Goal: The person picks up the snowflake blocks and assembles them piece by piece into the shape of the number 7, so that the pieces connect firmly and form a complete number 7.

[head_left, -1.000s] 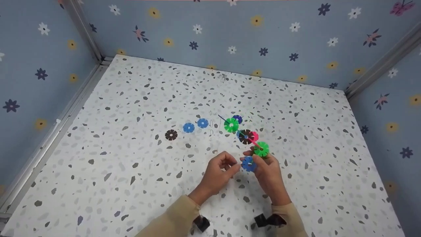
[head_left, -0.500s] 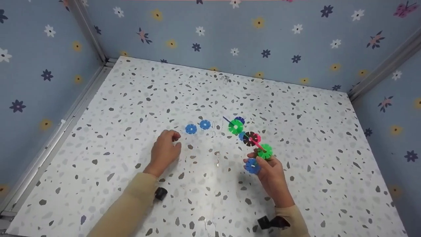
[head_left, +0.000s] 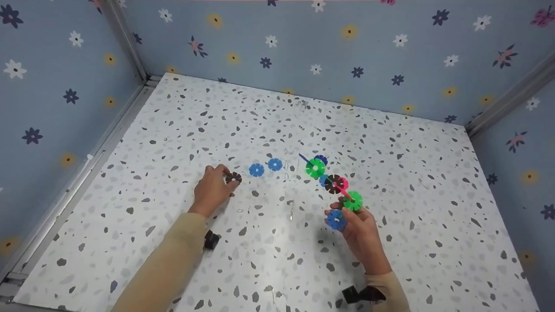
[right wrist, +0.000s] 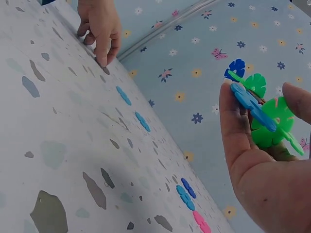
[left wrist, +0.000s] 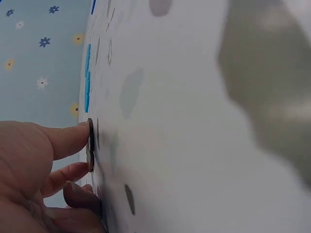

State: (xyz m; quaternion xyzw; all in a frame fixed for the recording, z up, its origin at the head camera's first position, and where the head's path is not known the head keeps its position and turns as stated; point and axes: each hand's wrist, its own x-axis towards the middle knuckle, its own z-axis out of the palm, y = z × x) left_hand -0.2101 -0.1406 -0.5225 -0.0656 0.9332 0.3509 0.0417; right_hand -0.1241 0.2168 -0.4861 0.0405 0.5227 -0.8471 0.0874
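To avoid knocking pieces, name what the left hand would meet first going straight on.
Beyond the brown disc it grips, the left hand would probably meet the nearer light-blue disc, though depth is unclear.

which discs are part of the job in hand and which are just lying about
In the job:
joined chain of discs, held by the right hand
single brown disc, pinched by the left hand

Lying on the table (perhaps spares):
light blue disc nearest the left hand
its light blue neighbour
dark blue disc
another light blue disc
pink disc
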